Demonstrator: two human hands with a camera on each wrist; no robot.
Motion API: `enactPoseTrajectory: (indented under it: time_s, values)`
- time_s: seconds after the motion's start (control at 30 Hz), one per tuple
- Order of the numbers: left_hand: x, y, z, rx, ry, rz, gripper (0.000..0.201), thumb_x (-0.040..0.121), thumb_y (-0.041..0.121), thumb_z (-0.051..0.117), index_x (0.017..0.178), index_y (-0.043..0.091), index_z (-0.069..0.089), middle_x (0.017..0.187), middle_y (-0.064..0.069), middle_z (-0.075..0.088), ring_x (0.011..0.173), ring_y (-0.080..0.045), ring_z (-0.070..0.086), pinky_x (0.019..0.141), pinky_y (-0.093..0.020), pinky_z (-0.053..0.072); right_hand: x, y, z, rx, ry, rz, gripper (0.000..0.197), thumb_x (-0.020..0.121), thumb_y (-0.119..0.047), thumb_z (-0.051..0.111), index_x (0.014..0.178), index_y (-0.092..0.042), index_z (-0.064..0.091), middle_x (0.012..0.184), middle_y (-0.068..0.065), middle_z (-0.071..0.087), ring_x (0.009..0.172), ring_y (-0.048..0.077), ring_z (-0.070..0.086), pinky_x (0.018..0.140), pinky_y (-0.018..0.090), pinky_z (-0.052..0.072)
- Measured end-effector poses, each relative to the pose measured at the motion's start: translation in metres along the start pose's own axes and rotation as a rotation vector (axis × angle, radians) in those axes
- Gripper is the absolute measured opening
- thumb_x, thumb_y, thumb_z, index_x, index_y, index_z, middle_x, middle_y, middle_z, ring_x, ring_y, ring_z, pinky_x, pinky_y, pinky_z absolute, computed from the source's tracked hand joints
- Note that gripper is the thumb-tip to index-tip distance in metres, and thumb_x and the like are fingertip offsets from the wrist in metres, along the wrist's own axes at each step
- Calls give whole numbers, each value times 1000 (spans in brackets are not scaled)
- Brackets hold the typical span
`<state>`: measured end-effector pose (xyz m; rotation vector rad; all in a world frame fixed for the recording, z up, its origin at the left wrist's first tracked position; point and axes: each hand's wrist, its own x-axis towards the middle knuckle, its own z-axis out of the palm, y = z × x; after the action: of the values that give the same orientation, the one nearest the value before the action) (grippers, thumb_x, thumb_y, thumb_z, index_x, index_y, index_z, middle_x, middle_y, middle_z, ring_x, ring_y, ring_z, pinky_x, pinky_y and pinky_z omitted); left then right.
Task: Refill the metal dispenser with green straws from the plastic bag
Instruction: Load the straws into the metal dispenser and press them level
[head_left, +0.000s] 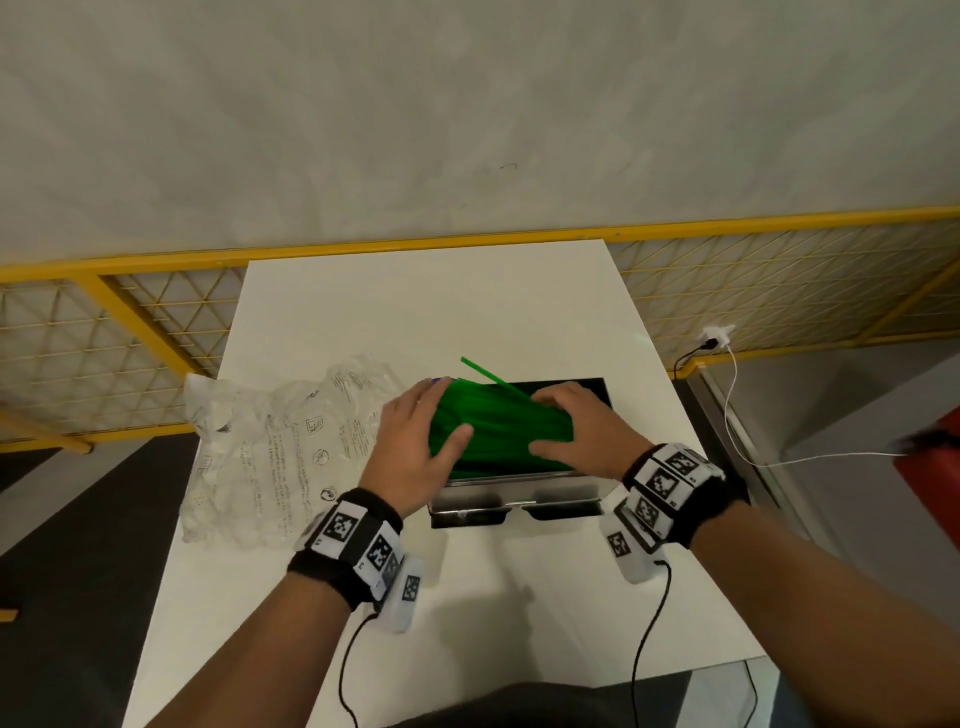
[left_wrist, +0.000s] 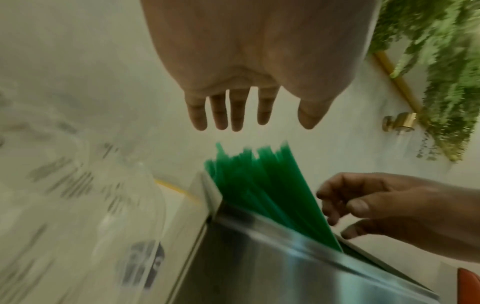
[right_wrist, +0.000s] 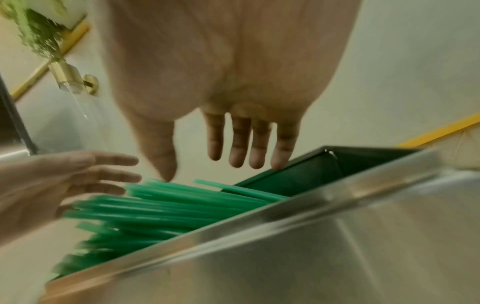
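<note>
Lying between both hands' fingers (head_left: 553, 397): straws (head_left: 498, 431)

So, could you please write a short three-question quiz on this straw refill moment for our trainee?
1. True or false: the green straws lie flat inside the metal dispenser.
2. Where is the plastic bag? A) left of the dispenser B) inside it C) on the floor
3. Fill in: the left hand and right hand have ____ fingers.

Key: 1 false, they stick out tilted over its left edge; 2 A; 3 straight, gripping nothing.
</note>
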<state>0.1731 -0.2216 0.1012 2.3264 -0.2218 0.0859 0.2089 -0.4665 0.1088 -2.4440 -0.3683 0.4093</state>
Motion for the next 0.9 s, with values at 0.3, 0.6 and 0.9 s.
enactPoseTrajectory:
  time_s: [0.3,0.6,0.9]
  values:
    - [9,53,12,813,-598,211,72,86,40,51,147,19,18,140,-5,38,127,-27,35,104,-44,29,-13,14,22,-129,-220,34,51,89,-44,52,133,-17,48,127,3,54,117,20,51,101,37,42]
    - [8,48,18,957,-548,194,55,96,32,35,146,15,21,141,-7,35,123,-29,35,101,-44,27,-1,8,24,-133,-262,107,62,84,-60,55,127,-17,51,120,2,48,115,20,46,99,32,39]
    - [15,52,12,1060,-555,208,37,94,13,34,130,9,36,129,-10,40,117,-28,36,99,-42,29,-8,-1,26,-468,-143,18,62,86,-66,42,125,-18,47,122,4,47,116,23,45,98,41,39]
